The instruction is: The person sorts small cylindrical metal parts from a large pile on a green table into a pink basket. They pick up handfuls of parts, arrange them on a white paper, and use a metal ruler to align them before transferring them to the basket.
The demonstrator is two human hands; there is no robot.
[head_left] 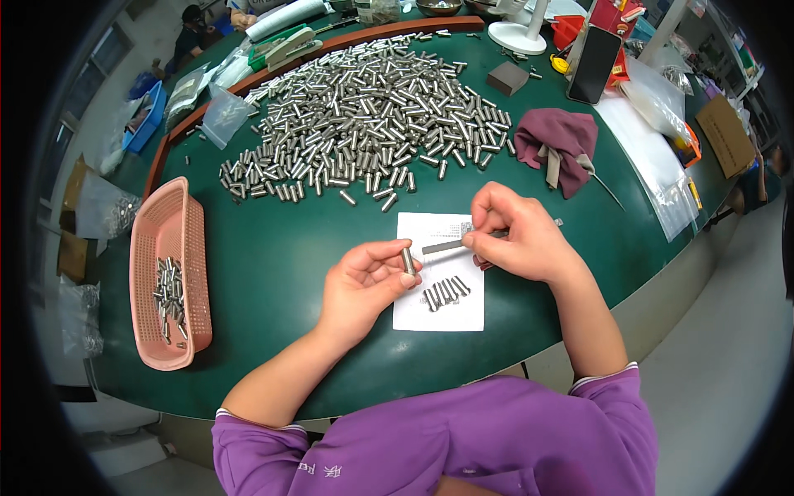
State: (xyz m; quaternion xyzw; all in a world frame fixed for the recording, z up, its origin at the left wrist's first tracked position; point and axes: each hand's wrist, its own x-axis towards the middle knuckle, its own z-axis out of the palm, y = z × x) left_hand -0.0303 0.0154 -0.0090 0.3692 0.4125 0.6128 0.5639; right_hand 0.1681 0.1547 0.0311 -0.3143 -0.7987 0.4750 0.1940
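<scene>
My left hand (351,289) pinches a short metal pin (408,259) between thumb and fingertips, upright above a white paper sheet (438,321). In my right hand (523,233) is a flat grey metal strip (445,246), shaped like a small file; its free end points left, close to the pin but apart from it. The rest of the strip is hidden in my fingers. On the sheet, just below both hands, several similar pins (447,293) lie side by side in a slanted row. Beyond my hands spreads a big heap of metal pins (372,112) on the green table (281,248).
A pink perforated basket (197,273) with some pins stands at the left. To the right of the heap lie a maroon cloth (556,142) and a dark block (507,78). A phone (594,64) stands upright behind. A wooden rail (155,165) borders the heap's far side.
</scene>
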